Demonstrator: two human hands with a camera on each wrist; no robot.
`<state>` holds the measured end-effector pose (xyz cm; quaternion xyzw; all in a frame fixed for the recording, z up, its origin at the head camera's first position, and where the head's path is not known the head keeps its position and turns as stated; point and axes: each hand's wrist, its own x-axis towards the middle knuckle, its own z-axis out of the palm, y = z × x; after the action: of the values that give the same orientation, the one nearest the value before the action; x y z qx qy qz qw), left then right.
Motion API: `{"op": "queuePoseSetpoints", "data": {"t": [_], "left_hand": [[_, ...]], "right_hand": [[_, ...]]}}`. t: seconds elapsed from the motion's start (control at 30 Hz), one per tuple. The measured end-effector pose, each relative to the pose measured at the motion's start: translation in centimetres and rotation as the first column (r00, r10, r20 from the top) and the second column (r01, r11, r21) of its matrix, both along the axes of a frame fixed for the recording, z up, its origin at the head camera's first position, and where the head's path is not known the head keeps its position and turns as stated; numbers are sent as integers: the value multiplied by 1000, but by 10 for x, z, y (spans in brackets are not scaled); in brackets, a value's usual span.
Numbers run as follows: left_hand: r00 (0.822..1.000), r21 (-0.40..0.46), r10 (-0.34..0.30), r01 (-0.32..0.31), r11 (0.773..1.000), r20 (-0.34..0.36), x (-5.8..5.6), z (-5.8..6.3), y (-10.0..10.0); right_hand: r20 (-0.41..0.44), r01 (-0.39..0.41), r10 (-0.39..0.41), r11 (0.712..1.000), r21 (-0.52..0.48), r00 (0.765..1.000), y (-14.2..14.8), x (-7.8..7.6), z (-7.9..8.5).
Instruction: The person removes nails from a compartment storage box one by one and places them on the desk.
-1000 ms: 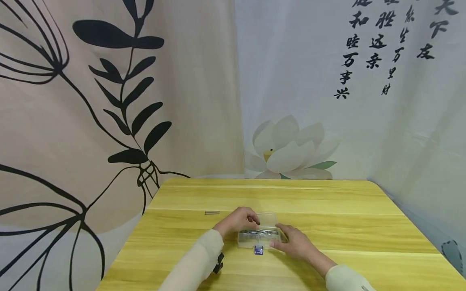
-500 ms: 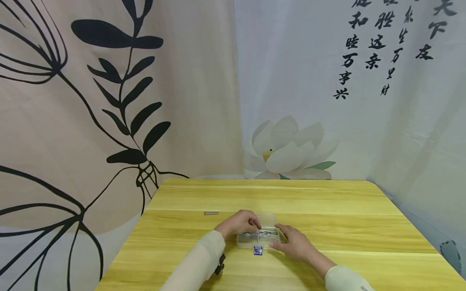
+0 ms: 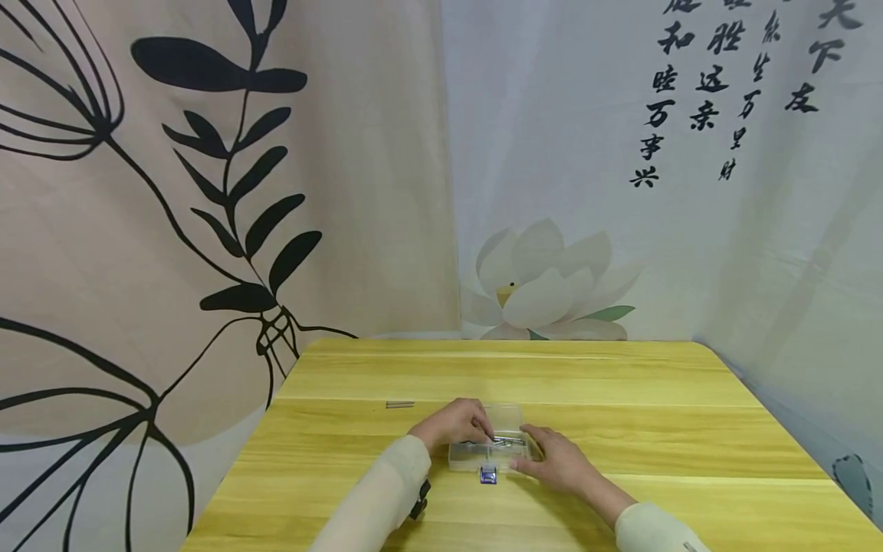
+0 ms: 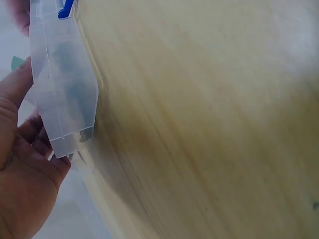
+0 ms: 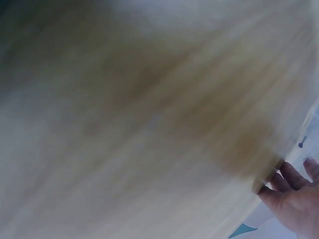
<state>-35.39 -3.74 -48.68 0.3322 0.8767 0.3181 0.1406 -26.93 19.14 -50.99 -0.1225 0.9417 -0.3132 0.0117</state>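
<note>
Reaching into the clear plastic box point(image 3: 469, 458) with the left-hand grip point(image 3: 455, 423), bent down at the fingertips beside slim metal pins point(image 3: 509, 441), probably nails or screws. Cannot tell whether clamped on one or only touching, with thumb and tips partly hidden. Bracing the box's right end with the right-hand grip point(image 3: 560, 461), clamped around it with the thumb at the front corner and fingers towards the back, likely to stop so light a container from sliding. Find the box flat on the bench point(image 3: 621, 399) between the two grips, opened with its lid point(image 3: 506, 416) tipped back on the far side, presumably to leave the inside within reach. Fitted in front with a blue latch point(image 3: 488, 476), jutting out over the bench. Note two thin metal rods point(image 3: 400, 404) side by side, beyond the left-hand grip, perhaps set apart from the pins inside.
</note>
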Motion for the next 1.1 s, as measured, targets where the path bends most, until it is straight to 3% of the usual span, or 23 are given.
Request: {"op": "queuePoseSetpoints", "data": {"t": [0.4, 0.77, 0.9, 1.1], "left_hand": [[989, -134, -40, 21, 991, -144, 2, -1, 5], [977, -185, -66, 28, 982, -205, 4, 2, 7], [975, -181, -66, 28, 983, -210, 3, 0, 6], [985, -110, -52, 34, 993, -164, 1, -3, 2]], "right_hand": [[21, 6, -6, 1000, -10, 1000, -1, 2, 2], [20, 2, -2, 1000, -4, 1000, 0, 3, 3], [18, 0, 0, 1000, -1, 1000, 0, 3, 3], [15, 2, -2, 1000, -7, 1000, -1, 3, 4]]}}
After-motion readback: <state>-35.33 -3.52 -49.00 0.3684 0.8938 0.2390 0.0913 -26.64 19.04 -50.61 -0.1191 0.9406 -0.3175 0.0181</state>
